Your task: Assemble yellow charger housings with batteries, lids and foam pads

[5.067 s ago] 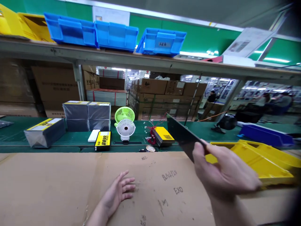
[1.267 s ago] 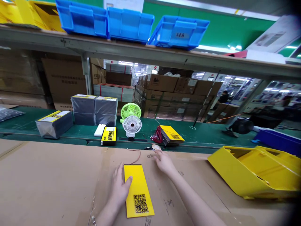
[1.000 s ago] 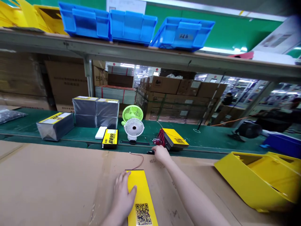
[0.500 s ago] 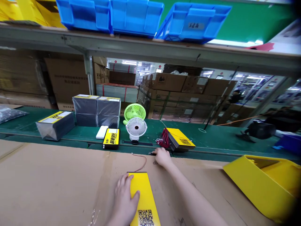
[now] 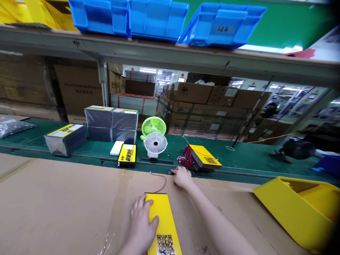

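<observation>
A yellow flat pack (image 5: 162,216) with a QR code lies on the cardboard sheet (image 5: 79,202), a thin red-brown wire (image 5: 165,182) running from its far end. My left hand (image 5: 143,221) rests on the pack's left side, fingers apart. Beyond the pack, my right hand (image 5: 182,176) is at the cardboard's far edge, its fingers bent around a small dark object that is mostly hidden. Just behind that hand stands a stack of yellow-topped packs (image 5: 205,156) with bundled red wires (image 5: 186,157).
A white fan (image 5: 155,143), green fan (image 5: 153,125), yellow-black box (image 5: 127,154) and wrapped blocks (image 5: 111,124) stand on the green bench. At right is a yellow bin (image 5: 292,212). Blue bins (image 5: 156,21) line the shelf above.
The view has shifted slightly, so the scene appears a little further right. Both hands keep nearly the same places, the left on the pack and the right at the cardboard's far edge.
</observation>
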`<state>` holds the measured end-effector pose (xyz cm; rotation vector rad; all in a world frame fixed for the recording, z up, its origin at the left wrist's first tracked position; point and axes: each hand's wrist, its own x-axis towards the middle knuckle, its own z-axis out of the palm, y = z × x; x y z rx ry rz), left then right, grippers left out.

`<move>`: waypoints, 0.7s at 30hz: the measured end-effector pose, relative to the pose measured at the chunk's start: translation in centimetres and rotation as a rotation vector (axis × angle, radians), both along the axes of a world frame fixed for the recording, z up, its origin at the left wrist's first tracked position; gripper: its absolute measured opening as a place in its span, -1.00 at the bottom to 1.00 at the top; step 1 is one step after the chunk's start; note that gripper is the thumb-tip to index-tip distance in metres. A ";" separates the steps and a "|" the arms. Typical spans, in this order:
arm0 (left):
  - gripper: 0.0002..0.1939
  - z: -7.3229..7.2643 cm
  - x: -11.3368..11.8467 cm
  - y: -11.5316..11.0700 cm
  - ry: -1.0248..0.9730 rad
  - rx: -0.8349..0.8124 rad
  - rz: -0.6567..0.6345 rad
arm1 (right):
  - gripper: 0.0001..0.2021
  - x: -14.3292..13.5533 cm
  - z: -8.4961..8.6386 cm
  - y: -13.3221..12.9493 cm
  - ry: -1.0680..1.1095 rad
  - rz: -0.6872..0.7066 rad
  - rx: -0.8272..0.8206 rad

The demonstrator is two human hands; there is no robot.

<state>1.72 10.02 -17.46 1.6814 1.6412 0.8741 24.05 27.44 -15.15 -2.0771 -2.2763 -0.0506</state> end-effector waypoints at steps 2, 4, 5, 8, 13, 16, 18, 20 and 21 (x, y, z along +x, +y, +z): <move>-0.54 0.1 0.0 0.0 -0.010 -0.009 -0.001 | -0.63 0.1 0.3 -0.3 0.009 0.005 0.023; -0.54 0.1 0.0 0.0 -0.020 -0.014 -0.002 | -0.65 0.4 0.6 -0.6 0.015 0.010 0.033; -0.54 0.0 0.0 0.0 -0.021 -0.013 -0.003 | -0.66 0.5 0.7 -0.7 0.016 0.010 0.033; -0.54 -0.2 0.1 0.0 -0.010 0.004 -0.007 | -0.68 0.4 0.7 -1.1 0.018 0.007 0.028; -0.54 -0.4 0.1 0.1 -0.012 0.017 -0.003 | -0.66 -0.7 0.3 -1.2 0.028 0.015 0.035; -0.54 -0.3 0.0 0.0 -0.012 0.013 -0.007 | -0.66 -1.5 0.3 -0.9 0.040 0.041 0.027; -0.54 -0.2 0.0 0.0 -0.004 0.009 -0.008 | -0.66 -1.9 0.3 -0.7 0.048 0.062 0.013; -0.54 -0.2 0.0 0.0 -0.004 0.008 -0.011 | -0.65 -2.6 0.1 -0.5 0.058 0.085 -0.003; -0.54 -0.2 0.0 0.0 -0.011 0.009 -0.010 | -0.64 -3.1 0.0 -0.4 0.063 0.098 -0.011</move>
